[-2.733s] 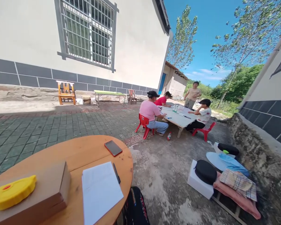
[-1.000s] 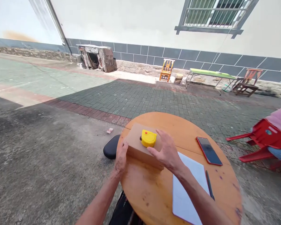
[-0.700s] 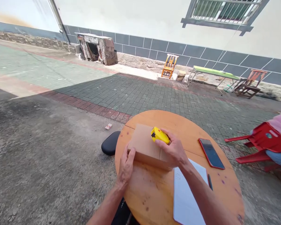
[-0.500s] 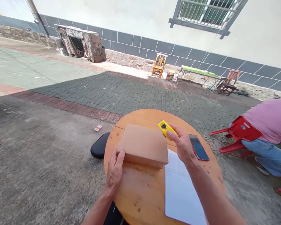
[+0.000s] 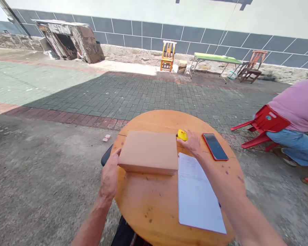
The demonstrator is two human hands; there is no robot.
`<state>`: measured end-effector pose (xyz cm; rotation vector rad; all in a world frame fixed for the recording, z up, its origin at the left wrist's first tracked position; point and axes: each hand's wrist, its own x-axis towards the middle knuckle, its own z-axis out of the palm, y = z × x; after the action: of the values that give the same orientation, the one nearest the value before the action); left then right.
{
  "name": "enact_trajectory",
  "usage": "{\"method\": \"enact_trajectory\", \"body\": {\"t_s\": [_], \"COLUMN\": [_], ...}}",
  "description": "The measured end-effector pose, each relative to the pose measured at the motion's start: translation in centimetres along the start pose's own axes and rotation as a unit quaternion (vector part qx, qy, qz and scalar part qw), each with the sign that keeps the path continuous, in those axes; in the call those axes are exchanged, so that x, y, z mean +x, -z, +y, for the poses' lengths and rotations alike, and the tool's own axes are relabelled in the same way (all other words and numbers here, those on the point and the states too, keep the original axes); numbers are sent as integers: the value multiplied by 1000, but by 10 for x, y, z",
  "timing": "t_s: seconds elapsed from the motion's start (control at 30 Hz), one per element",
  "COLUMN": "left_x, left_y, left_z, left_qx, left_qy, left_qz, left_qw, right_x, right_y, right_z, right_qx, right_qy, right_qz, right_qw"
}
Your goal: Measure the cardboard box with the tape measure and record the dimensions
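Observation:
A closed brown cardboard box [image 5: 149, 148] lies flat on the round wooden table [image 5: 149, 201]. My left hand [image 5: 110, 176] holds the box at its left side, thumb near the top edge and the other fingers partly hidden. In my right hand [image 5: 193, 142] is a yellow tape measure [image 5: 182, 135] with a red spot on its side, gripped just off the box's right edge near its far corner. White paper sheets [image 5: 199, 194] with faint print lie under my right forearm. A phone [image 5: 215, 147] with a red edge rests to the right of that hand.
On the right, a person in a pink top [image 5: 300, 106] sits on a red plastic chair [image 5: 269, 119]. A black seat [image 5: 106, 155] is beside the table's left edge. Farther off stand a wooden chair [image 5: 168, 56], a green folding table [image 5: 217, 58] and a weathered hutch [image 5: 72, 41].
My right hand has lowered the tape measure from above the box's right part to beside its right edge, turning it. The box sits slightly farther left in view, my left hand with it.

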<state>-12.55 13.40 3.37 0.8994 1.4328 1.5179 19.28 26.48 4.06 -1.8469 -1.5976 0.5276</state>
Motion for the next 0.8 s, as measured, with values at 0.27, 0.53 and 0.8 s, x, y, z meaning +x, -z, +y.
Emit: {"method": "enact_trajectory", "body": {"t_s": [0.27, 0.53, 0.8], "left_x": [6, -28, -42], "left_y": [4, 12, 12], "left_z": [19, -23, -27], "left_qx": [38, 3, 69], "left_qy": [13, -6, -2], "left_qz": [-137, -90, -52], "left_qw": [990, 996, 996], "right_x": [-69, -154, -181], "right_y": [30, 5, 7], "right_z": [-60, -38, -39], "right_qx": [116, 183, 217], "right_qy": [58, 121, 130], "right_qz": [-154, 21, 29], "right_qw": [980, 975, 967]}}
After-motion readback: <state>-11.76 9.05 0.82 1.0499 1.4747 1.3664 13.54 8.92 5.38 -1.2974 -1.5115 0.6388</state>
